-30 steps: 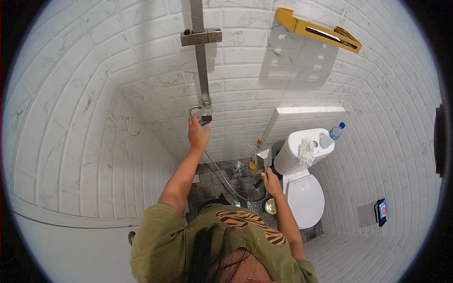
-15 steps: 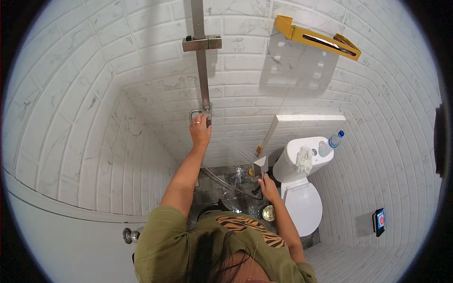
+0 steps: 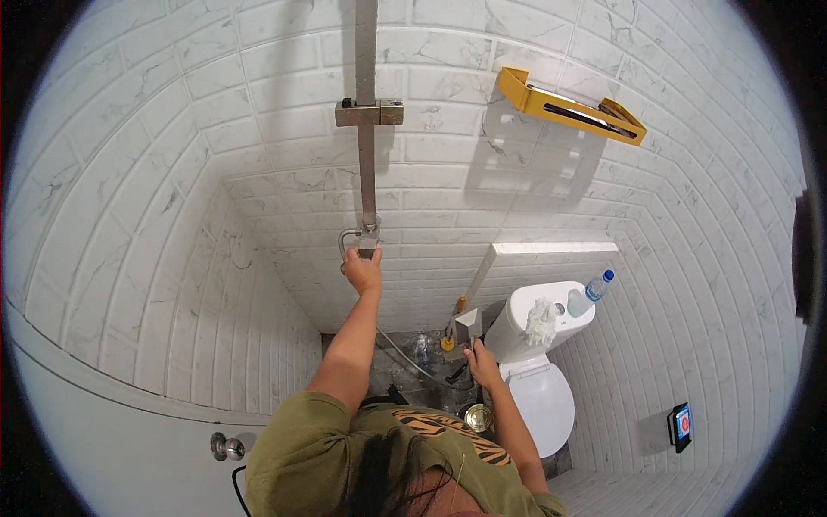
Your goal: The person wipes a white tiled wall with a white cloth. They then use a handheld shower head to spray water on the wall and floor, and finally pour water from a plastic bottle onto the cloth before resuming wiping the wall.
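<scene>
With fingers and thumb closed round its lower end, my left hand (image 3: 363, 270) grips the shower tap (image 3: 369, 239) at the foot of the metal riser rail. My right hand (image 3: 485, 365) holds a square hand shower (image 3: 469, 325) by its handle, low beside the toilet. A grey shower hose (image 3: 403, 355) hangs in a loop between the wall and the hand shower. No water jets show from the hand shower's face now. The floor (image 3: 421, 345) under it is dark and wet.
A white toilet (image 3: 539, 409) stands at the right; its cistern bears a crumpled white cloth (image 3: 541, 322) and a plastic bottle (image 3: 594, 289). Overhead is a yellow wall shelf (image 3: 573, 110). A round metal tin (image 3: 478, 418) sits on the floor. The door knob (image 3: 226, 446) is at left.
The water spray from the hand shower no longer shows. My left hand has shifted its hold on the tap. The whole view has tilted up slightly.
</scene>
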Demonstrator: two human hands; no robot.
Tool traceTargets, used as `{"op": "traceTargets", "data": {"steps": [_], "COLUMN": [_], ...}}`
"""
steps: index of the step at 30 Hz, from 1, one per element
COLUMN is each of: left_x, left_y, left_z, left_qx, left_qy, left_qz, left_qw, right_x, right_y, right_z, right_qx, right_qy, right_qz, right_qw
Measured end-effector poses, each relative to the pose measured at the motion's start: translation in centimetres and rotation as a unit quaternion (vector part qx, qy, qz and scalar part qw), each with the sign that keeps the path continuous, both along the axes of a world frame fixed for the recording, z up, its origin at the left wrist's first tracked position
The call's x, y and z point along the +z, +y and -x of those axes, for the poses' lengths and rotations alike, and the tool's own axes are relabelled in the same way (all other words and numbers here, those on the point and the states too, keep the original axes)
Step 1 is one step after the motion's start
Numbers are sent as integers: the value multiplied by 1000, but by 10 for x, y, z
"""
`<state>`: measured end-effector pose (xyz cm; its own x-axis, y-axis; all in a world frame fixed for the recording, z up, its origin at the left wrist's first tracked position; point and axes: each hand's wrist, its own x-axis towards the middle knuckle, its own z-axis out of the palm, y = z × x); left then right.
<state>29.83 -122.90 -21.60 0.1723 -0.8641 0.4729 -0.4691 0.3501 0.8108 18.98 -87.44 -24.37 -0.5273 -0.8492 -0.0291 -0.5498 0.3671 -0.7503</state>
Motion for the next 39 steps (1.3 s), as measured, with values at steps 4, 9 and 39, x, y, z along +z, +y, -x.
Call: {"op": "traceTargets", "data": {"steps": [4,9,39], "left_x": [-18,-28,-67], "left_y": [-16,-29,14], "left_z": [14,21,-69], "left_qx": [-8,-80,-306], "left_qy": [123,291,326], "left_qz": [-200,-313,-512], "left_qw": [972,900,734], "right_x": [-7,-1,485], "right_y": [-3,-6,-333], "right_z": [3,6,63], "right_qx": [9,19,164], "right_qy": [9,31,74], "right_qz": [9,8,442], "right_qw": [1000,999,879]}}
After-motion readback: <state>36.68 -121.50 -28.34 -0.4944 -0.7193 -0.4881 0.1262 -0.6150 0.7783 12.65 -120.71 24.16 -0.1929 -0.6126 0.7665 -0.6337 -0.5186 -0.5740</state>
